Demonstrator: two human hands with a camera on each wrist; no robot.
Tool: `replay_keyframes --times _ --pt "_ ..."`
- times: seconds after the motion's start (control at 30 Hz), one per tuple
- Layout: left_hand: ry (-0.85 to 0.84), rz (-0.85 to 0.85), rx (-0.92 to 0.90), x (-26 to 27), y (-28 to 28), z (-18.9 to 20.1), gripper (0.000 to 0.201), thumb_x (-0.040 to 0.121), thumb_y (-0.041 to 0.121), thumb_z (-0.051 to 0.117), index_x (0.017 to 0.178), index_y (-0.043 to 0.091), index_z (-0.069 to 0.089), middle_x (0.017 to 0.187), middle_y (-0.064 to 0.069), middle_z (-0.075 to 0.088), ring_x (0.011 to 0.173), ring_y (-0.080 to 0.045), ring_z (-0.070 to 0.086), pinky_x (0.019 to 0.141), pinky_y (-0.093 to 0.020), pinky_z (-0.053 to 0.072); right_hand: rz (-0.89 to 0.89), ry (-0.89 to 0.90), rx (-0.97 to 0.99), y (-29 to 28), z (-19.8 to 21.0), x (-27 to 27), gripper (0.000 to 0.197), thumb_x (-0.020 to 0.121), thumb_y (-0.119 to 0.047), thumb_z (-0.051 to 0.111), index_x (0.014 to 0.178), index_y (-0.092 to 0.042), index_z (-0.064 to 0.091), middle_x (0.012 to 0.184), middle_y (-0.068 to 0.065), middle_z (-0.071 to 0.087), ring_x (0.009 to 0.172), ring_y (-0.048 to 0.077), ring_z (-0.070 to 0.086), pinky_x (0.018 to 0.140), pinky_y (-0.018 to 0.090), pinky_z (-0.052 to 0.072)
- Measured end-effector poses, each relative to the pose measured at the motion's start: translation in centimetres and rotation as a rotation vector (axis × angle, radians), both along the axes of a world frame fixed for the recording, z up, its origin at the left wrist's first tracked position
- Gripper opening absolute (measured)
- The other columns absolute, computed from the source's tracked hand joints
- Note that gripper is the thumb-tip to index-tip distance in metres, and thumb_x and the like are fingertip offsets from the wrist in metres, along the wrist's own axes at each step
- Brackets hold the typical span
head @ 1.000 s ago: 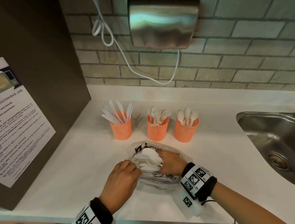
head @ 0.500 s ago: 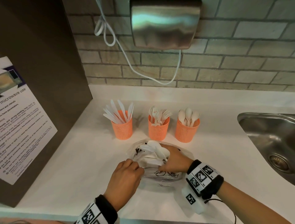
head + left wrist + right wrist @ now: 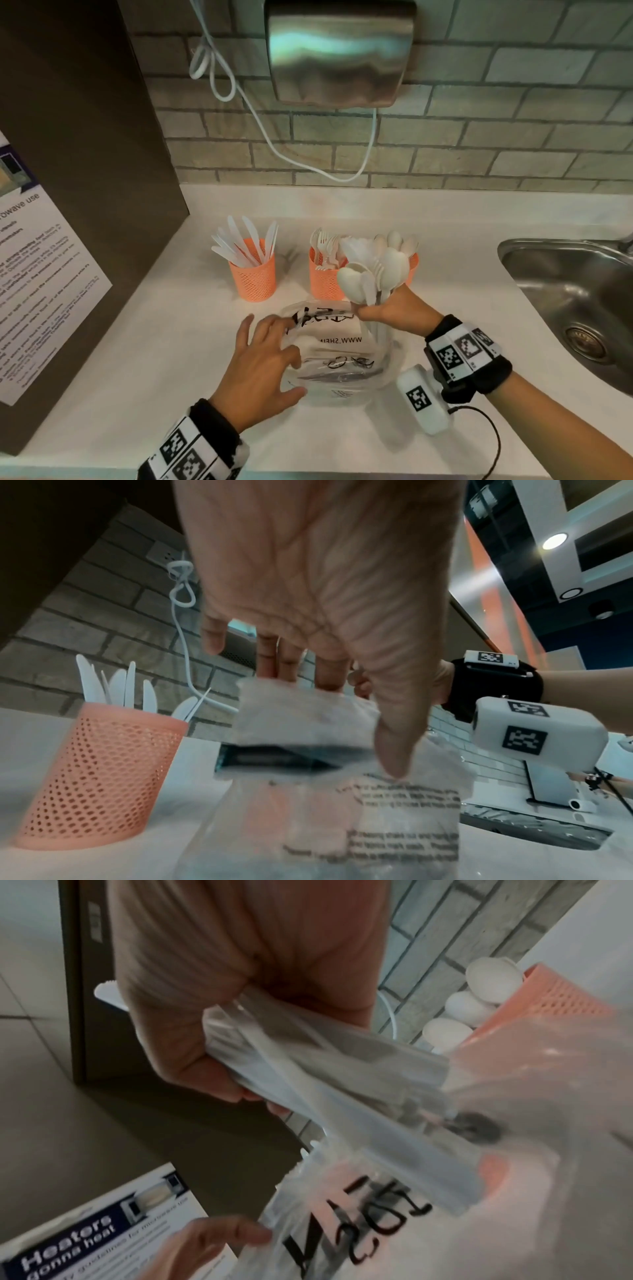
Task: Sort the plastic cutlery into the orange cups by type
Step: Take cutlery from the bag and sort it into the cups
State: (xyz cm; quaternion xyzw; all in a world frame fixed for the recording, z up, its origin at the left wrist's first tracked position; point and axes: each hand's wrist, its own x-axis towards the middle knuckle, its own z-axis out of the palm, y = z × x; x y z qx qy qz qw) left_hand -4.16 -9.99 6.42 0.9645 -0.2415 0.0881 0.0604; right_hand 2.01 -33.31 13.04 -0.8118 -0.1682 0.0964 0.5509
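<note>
The right hand grips a bunch of white plastic spoons; the left hand, fingers spread, presses the clear printed plastic bag mid-counter.

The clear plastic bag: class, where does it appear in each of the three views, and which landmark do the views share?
Head: the clear plastic bag lies at lower centre on the counter, between the left hand and the right hand, which grips white cutlery.
Left wrist: the bag is at bottom centre, under the thumb.
Right wrist: the bag is at lower right, with black writing.
Shared landmark: the brick wall.
</note>
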Motion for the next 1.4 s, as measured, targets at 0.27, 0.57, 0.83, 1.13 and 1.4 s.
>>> replay_keyframes --times 0.27,0.57,0.83,1.13,1.4 --pt "0.362 0.071 -0.163 2.2 -0.7 0.3 0.075 0.052 0.081 0.037 0.106 0.034 0.058 0.156 -0.001 0.007 0.143 -0.023 0.008 0.112 -0.038 0.022 -0.12 -0.016 0.173 -2.3 1.5 -0.5 0.038 0.073 0.001 0.072 0.092 -0.029 0.06 0.083 -0.011 0.068 0.077 -0.006 0.063 0.075 0.015 0.051" --pt "0.289 0.01 -0.212 1.9 -1.1 -0.7 0.052 0.064 0.07 0.044 0.092 0.031 0.065 0.138 0.0 0.036 0.124 -0.022 0.037 0.094 -0.03 0.038 -0.019 -0.043 0.052 0.4 0.1 -1.4 0.042 0.074 0.011 0.065 0.088 -0.027 0.055 0.082 -0.006 0.062 0.069 -0.006 0.061 0.067 0.013 0.052" --pt "0.389 0.151 -0.152 0.6 0.3 0.4 0.055 0.072 0.05 0.063 0.121 0.028 0.051 0.149 0.003 0.018 0.128 -0.021 0.034 0.101 -0.026 0.038 0.175 -0.029 -0.143 4.2 -4.5 -1.3 0.038 0.065 0.002 0.067 0.09 -0.024 0.053 0.069 -0.02 0.061 0.064 -0.01 0.057 0.06 0.005 0.041" --pt "0.29 0.216 -0.301 0.5 0.9 1.7 0.067 0.075 0.034 0.067 0.133 0.015 0.039 0.135 0.006 0.03 0.102 -0.012 0.055 0.081 -0.019 0.045 0.23 -0.045 -0.842 3.2 -5.5 -0.2 0.057 0.076 -0.026 0.067 0.127 -0.012 0.046 0.117 0.007 0.062 0.098 0.023 0.058 0.077 0.028 0.048" --pt "0.294 0.221 -0.345 0.3 0.5 2.2 0.067 0.075 0.043 0.068 0.131 0.016 0.042 0.132 0.008 0.033 0.099 -0.009 0.053 0.077 -0.016 0.041 0.276 -0.011 -0.968 2.9 -6.8 0.1 0.03 0.084 -0.024 0.056 0.11 -0.01 0.051 0.103 0.011 0.06 0.085 0.021 0.051 0.07 0.03 0.037"
